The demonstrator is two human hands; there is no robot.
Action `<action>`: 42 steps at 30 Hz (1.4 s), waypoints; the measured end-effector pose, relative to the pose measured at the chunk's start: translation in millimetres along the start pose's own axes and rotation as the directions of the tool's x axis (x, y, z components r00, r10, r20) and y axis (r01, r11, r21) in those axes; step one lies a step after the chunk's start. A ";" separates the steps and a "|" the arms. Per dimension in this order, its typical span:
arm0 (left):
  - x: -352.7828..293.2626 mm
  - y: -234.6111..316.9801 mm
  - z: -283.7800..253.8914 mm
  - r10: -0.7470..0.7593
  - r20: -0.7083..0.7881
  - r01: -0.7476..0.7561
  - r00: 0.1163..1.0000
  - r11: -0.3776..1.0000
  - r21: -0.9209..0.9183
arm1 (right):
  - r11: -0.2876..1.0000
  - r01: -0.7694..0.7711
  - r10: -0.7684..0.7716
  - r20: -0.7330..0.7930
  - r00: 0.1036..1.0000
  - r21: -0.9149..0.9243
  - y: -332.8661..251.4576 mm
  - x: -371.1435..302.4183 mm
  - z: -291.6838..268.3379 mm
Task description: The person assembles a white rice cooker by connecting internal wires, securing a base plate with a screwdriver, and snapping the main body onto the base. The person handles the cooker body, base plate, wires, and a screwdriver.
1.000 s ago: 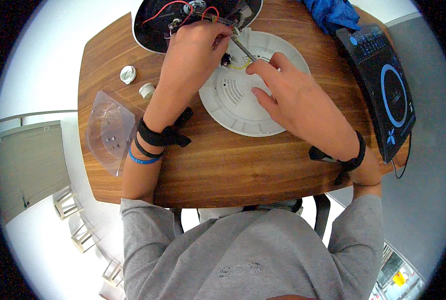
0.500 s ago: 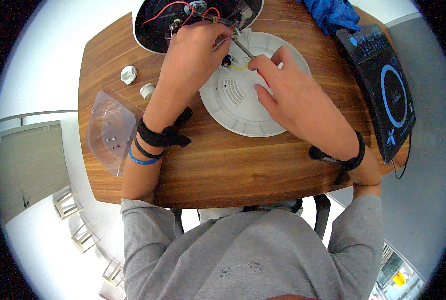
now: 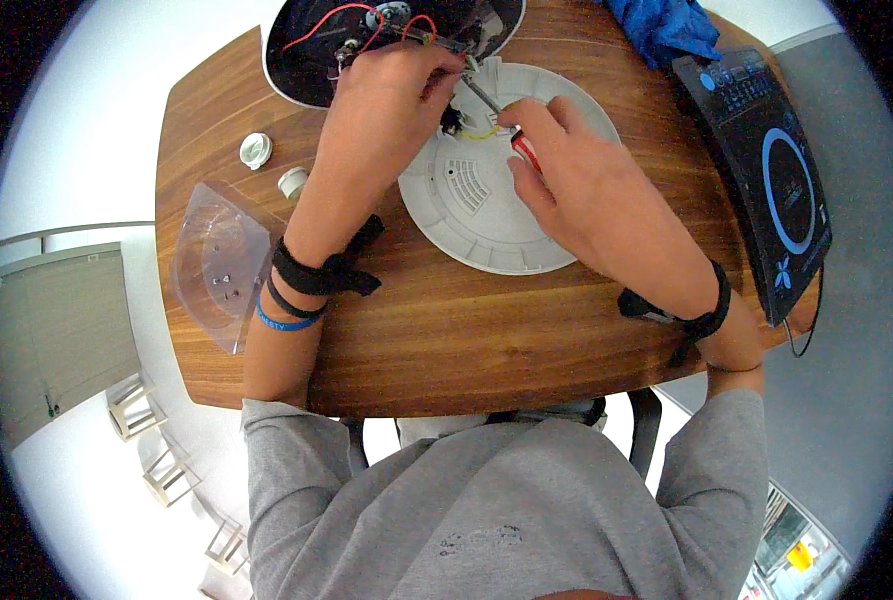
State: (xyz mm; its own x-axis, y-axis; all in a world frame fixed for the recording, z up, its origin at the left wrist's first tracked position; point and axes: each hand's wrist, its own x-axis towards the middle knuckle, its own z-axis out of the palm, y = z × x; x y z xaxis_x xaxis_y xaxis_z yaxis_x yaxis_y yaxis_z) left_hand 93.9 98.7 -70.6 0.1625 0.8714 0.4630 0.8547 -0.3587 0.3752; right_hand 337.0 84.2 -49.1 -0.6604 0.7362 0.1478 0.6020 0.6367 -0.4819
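Note:
My right hand (image 3: 582, 185) is wrapped round the red and black handle of a screwdriver (image 3: 483, 95), whose metal shaft slants away toward the left fingertips. Beside the tip, my left hand (image 3: 382, 105) has its fingers pinched at the edge of an opened appliance housing (image 3: 302, 62); what they hold is hidden. The housing has a dark inside with red wires (image 3: 332, 17) and metal parts. A round, pale grey cover (image 3: 512, 235) with vent slots lies under both hands, with a yellow wire (image 3: 479, 134) and a black bundle (image 3: 452, 122) over it.
Left of my left arm are two small white caps (image 3: 256, 150) and a clear plastic tray (image 3: 202, 255) with several small screws. A black induction cooktop (image 3: 757, 170) stands at the right, its cord hanging off the edge. Blue cloth or bag material (image 3: 662, 35) lies at the back right.
My right fingers have shifted slightly on the screwdriver, and more of its red handle shows. My left hand has barely moved.

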 end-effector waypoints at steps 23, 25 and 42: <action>-0.3 4.1 -8.8 -0.006 0.023 0.008 1.000 0.997 -0.078 | 0.992 0.115 -0.121 -0.147 0.982 -0.050 25.7 13.1 -21.7; -0.8 4.5 -12.2 -0.016 0.045 0.018 0.999 0.999 -0.041 | 0.985 0.049 -0.086 -0.224 0.971 -0.166 37.8 20.7 -26.9; -1.3 2.3 -24.2 -0.013 0.164 0.018 0.986 0.999 -0.029 | 0.965 -0.068 0.078 0.029 0.997 -0.254 120.8 32.1 -15.8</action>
State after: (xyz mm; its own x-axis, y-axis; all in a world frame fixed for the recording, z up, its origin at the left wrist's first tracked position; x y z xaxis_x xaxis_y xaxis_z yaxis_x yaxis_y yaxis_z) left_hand 83.8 88.7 -50.9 0.2301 0.9189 0.3205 0.8426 -0.3529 0.4068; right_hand 395.6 188.4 -88.9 -0.6245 0.7764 0.0846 0.7395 0.6227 -0.2557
